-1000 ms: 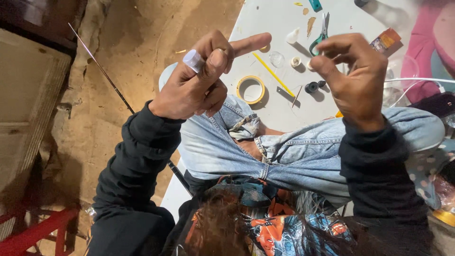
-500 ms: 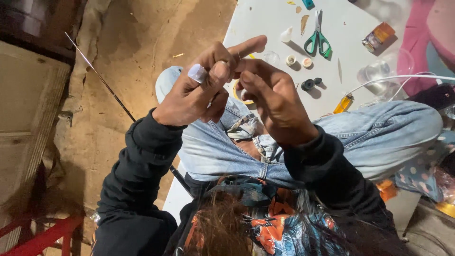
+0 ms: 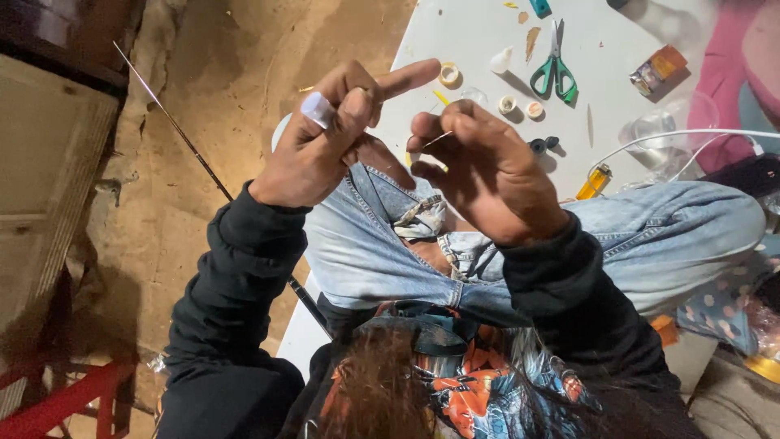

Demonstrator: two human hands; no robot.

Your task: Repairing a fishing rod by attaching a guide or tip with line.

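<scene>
Scissors [image 3: 554,71]: one; spools [image 3: 448,74]: three.

White bench [image 3: 585,89]; green-handled scissors [image 3: 554,71] on it, an amber lighter [image 3: 595,180], a white cable [image 3: 691,134]. Jeans [image 3: 650,236] pale blue. Sleeves [image 3: 244,276] black. White tape [image 3: 317,109] wraps a finger of the left hand [image 3: 325,142]. Floor [image 3: 219,122] sandy brown. A red frame [image 3: 57,402] at the lower left.

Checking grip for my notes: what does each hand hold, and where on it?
Right hand pinches a thin pale strand near its end, between fingertips. Left hand shows a white band on one finger; any hold cannot be told.
</scene>
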